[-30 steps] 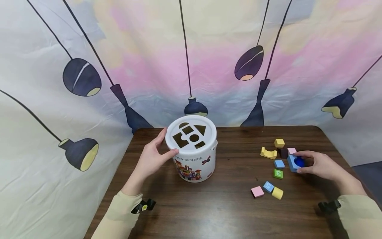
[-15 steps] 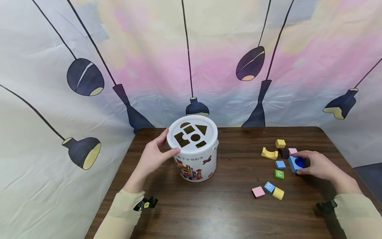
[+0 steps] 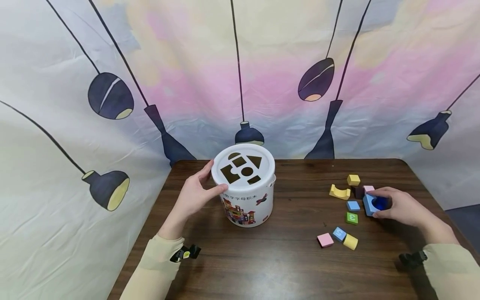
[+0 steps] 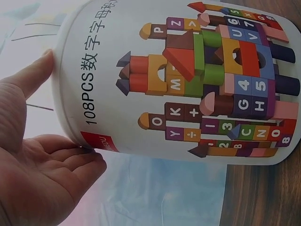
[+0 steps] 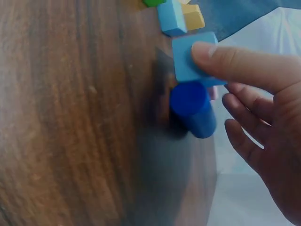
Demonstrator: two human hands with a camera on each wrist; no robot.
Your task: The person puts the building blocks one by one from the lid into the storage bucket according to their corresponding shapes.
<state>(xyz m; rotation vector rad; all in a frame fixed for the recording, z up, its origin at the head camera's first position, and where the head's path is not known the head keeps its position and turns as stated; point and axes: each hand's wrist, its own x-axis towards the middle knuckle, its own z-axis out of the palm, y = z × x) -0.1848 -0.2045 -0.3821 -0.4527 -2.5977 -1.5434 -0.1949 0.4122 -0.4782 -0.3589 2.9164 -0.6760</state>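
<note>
In the head view a white lidded toy-block bucket (image 3: pixel 245 204) stands left of the table's middle, with shaped holes cut in its lid (image 3: pixel 240 160). My left hand (image 3: pixel 195 193) holds the lid's left side, thumb at the front rim and fingers further back; the left wrist view has the thumb (image 4: pixel 40 68) against the rim. Over at the right, my right hand (image 3: pixel 401 208) pinches a light blue block (image 3: pixel 369 205) with a curved cutout. A dark blue cylinder (image 5: pixel 193 106) stands right beside that block, under the palm side and not gripped.
Near the right hand lie a yellow arch block (image 3: pixel 339 192), a yellow cube (image 3: pixel 353 180), a pink block (image 3: pixel 368 189), a small blue block (image 3: pixel 353 206) and a green block (image 3: pixel 351 218). Nearer the front are a pink block (image 3: pixel 325 240), a blue block (image 3: pixel 339 234) and a yellow cylinder (image 3: pixel 350 241).
The head view has shifted slightly. Both hands keep their places on the bucket and the light blue block, while a little more of the dark blue cylinder shows beside the block.
</note>
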